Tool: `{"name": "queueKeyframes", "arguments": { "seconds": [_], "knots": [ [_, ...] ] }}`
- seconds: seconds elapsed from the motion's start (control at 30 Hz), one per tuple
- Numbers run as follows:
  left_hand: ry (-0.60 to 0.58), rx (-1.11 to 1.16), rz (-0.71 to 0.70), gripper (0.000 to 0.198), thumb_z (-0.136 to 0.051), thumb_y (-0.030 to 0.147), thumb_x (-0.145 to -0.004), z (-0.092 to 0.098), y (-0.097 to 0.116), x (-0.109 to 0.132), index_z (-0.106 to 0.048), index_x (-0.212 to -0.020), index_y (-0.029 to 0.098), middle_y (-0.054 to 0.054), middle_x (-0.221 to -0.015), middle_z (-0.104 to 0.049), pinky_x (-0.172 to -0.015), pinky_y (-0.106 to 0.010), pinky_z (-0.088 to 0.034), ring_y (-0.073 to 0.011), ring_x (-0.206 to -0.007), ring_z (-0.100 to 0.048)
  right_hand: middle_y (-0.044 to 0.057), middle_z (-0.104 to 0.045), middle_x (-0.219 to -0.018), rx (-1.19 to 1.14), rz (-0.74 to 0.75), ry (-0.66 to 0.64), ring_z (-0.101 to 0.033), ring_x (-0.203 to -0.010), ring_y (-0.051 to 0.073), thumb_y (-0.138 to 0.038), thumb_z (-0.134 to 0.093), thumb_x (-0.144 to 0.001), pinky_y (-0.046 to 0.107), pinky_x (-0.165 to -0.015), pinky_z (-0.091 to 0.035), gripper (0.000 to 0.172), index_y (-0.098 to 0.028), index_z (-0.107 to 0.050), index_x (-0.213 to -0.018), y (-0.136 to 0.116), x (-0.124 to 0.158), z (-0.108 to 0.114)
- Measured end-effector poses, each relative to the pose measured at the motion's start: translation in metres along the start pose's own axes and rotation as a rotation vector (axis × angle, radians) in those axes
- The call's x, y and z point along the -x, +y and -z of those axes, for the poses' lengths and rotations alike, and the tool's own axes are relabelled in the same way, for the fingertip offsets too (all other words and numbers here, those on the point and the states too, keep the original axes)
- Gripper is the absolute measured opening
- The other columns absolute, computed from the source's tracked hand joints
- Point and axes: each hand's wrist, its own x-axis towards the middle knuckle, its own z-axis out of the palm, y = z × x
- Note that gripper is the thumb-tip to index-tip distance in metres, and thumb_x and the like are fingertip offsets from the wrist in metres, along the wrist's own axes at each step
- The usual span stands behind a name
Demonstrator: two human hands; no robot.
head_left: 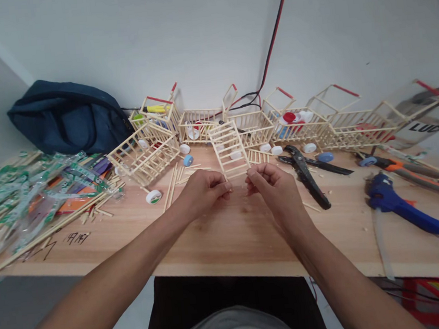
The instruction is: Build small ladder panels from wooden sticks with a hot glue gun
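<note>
My left hand (205,188) and my right hand (270,182) meet over the middle of the wooden table (227,237). Both are closed in a pinch on the near end of a small ladder-like frame of thin wooden sticks (229,150). The frame tilts up and away from me, its far end toward the wall. My left fingers grip its near left corner, my right fingers its near right corner.
Several stick-built carts (144,155) line the wall, with bottle caps (153,196) among them. Black pliers (307,175), a blue glue gun (400,205) and orange-handled cutters (420,172) lie to the right. Loose sticks and plastic wrappers (22,195) cover the left, beside a dark blue bag (65,118).
</note>
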Motion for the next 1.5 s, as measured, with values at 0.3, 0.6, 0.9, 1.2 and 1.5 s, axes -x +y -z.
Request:
{"name": "queueKeyframes", "arguments": {
  "seconds": [0.3,0.6,0.9,1.2,1.5],
  "knots": [
    [-0.01,-0.013,-0.003,0.025,-0.058,0.02,-0.082,0.0004,0.0023,0.0005,-0.061,-0.058,0.014,0.001,-0.054,-0.06,-0.055,-0.021,-0.036,-0.0093,-0.052,-0.051,-0.002,-0.062,-0.066,0.01,0.006,0.0,-0.057,-0.054,0.01,-0.04,-0.069,-0.077,0.024,-0.054,-0.05,0.024,-0.018,-0.061,-0.076,-0.001,0.0006,0.0004],
    [-0.004,-0.024,-0.01,0.025,-0.058,0.023,-0.082,-0.0003,0.0007,0.0012,-0.062,-0.059,0.014,0.001,-0.054,-0.06,-0.054,-0.021,-0.036,-0.0092,-0.052,-0.049,-0.002,-0.063,-0.066,0.009,0.0,0.007,-0.057,-0.053,0.01,-0.041,-0.07,-0.077,0.024,-0.053,-0.05,0.025,-0.018,-0.06,-0.077,-0.0014,0.0001,-0.0001],
    [-0.008,-0.021,0.001,0.026,-0.058,0.023,-0.082,-0.0001,0.0015,0.0008,-0.061,-0.058,0.014,0.001,-0.053,-0.059,-0.054,-0.022,-0.036,-0.0092,-0.051,-0.049,-0.002,-0.061,-0.065,0.017,0.006,0.001,-0.056,-0.053,0.009,-0.04,-0.068,-0.078,0.024,-0.053,-0.05,0.023,-0.019,-0.06,-0.075,-0.0027,0.0007,-0.0006],
    [-0.002,-0.02,-0.017,0.026,-0.059,0.022,-0.081,-0.0003,0.0013,0.0002,-0.061,-0.057,0.014,0.002,-0.053,-0.059,-0.054,-0.021,-0.036,-0.009,-0.052,-0.049,-0.002,-0.062,-0.066,0.02,0.01,-0.009,-0.056,-0.054,0.01,-0.04,-0.068,-0.078,0.024,-0.054,-0.05,0.023,-0.019,-0.061,-0.076,-0.0003,-0.0002,0.0004],
    [-0.007,-0.022,-0.01,0.026,-0.059,0.023,-0.081,-0.0006,-0.0002,0.0008,-0.062,-0.058,0.014,0.001,-0.053,-0.059,-0.053,-0.021,-0.035,-0.0094,-0.052,-0.048,-0.002,-0.061,-0.065,0.023,0.009,-0.002,-0.057,-0.054,0.01,-0.042,-0.069,-0.077,0.025,-0.053,-0.05,0.025,-0.019,-0.06,-0.075,-0.0036,0.0014,-0.0005]
  ]
}}
